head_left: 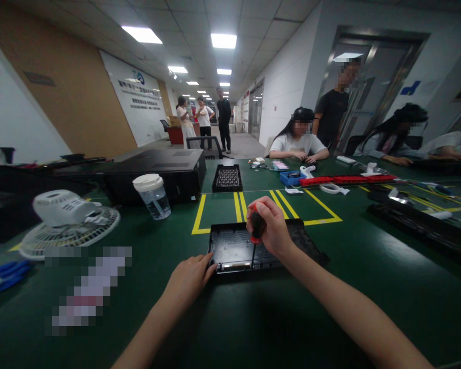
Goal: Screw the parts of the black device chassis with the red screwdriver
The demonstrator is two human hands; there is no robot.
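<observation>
A shallow black plastic casing (230,241) with a raised rim lies on the green table in front of me. My right hand (267,223) is wrapped round the red-and-black handle of a screwdriver (257,228). The shaft points down, and its tip meets the casing near the front rim, beside a bright metallic strip (236,266). At the casing's front left corner, my left hand (192,271) grips the rim, fingers inside the edge. Whether a screw sits under the tip is too small to tell.
Yellow tape lines (202,212) mark the green table (157,318). To the left are a white fan (69,220), a lidded cup (152,197) and a large black case (157,171). Behind the casing stands a black tray of small parts (228,178). Several people sit or stand beyond.
</observation>
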